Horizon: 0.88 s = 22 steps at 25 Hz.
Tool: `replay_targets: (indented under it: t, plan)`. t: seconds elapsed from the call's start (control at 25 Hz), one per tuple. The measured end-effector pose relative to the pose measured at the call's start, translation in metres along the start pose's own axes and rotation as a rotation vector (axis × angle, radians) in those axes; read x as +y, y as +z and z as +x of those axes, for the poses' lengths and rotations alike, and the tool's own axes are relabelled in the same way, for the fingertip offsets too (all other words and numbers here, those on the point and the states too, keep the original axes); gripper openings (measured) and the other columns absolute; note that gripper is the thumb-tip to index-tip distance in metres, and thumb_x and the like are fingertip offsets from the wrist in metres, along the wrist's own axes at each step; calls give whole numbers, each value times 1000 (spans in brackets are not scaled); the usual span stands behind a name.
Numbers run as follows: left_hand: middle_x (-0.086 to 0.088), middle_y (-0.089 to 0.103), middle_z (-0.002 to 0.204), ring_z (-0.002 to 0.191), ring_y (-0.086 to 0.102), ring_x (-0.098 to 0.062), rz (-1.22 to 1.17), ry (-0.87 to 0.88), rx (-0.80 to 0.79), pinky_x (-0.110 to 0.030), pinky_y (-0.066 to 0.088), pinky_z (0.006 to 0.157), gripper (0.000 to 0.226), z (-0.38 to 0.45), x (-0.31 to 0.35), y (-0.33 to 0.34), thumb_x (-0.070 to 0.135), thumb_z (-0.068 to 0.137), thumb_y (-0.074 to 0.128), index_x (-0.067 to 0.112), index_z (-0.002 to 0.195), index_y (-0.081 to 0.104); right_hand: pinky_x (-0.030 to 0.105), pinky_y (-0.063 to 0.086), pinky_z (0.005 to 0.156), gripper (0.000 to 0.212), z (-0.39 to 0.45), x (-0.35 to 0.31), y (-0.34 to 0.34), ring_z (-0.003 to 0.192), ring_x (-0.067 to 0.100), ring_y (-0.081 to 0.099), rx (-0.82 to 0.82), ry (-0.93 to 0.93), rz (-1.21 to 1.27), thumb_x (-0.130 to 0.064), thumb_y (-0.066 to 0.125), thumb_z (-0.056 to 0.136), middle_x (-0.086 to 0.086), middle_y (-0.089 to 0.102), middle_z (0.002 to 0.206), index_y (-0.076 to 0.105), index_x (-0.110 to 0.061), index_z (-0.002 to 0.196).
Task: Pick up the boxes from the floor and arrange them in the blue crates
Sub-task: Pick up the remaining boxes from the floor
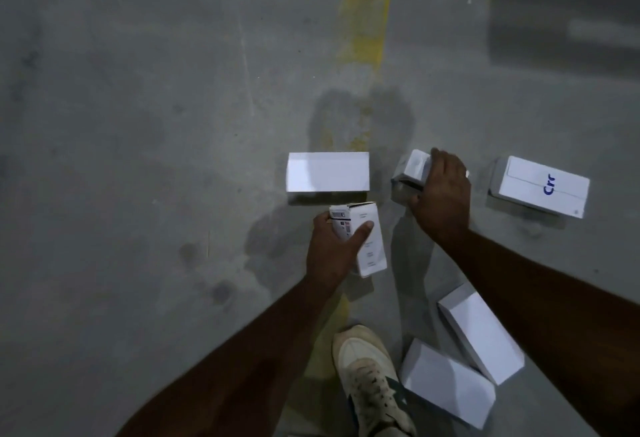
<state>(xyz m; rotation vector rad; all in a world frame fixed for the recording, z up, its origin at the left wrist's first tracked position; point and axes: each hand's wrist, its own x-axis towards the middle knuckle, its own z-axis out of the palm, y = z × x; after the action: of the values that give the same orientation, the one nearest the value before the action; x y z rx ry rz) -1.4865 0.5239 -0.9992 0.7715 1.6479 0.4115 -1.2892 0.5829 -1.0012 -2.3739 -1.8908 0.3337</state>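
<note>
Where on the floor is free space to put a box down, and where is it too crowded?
Bare concrete floor is free everywhere to the left of the plain white box and the left hand, and beyond the boxes along the yellow line. It is crowded between the right hand, the marked box and the two boxes beside the shoe.

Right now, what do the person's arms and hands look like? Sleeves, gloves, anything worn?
Both forearms are bare as far as the frame shows: no sleeves, no gloves, no watch or band at either wrist. The left hand shows no jewellery. The right hand has a small bright glint at its outer edge, possibly a ring; too blurred to tell.
</note>
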Motion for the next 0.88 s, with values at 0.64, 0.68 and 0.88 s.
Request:
replay_targets:
  t: [0.64, 0.68, 0.88]
  plan:
    - [-6, 72, 113, 99, 70, -25, -353, -177, 19, -46, 59, 90, 49, -90, 146, 5, 56, 92, 61, 18, 124, 62, 37, 58, 88, 55, -65, -39, -156, 102, 16, 64, -258, 483, 976, -54, 67, 85, 7, 58, 123, 57, -25, 131]
    - [-7, 73, 112, 100, 71, -27, -345, -175, 17, -48, 59, 90, 54, -109, 164, -1, 59, 88, 64, 18, 123, 63, 33, 59, 85, 44, -70, -43, -182, 101, 15, 66, -242, 487, 1038, -45, 63, 93, 7, 62, 122, 58, -24, 131]
    - [-5, 78, 103, 95, 76, -27, -278, -36, -19, -52, 60, 88, 59, -218, 242, -37, 49, 65, 87, 14, 111, 73, 11, 52, 66, 24, -87, -59, -316, 83, -9, 68, -285, 436, 1221, -23, 52, 102, -18, 69, 104, 61, -29, 124]
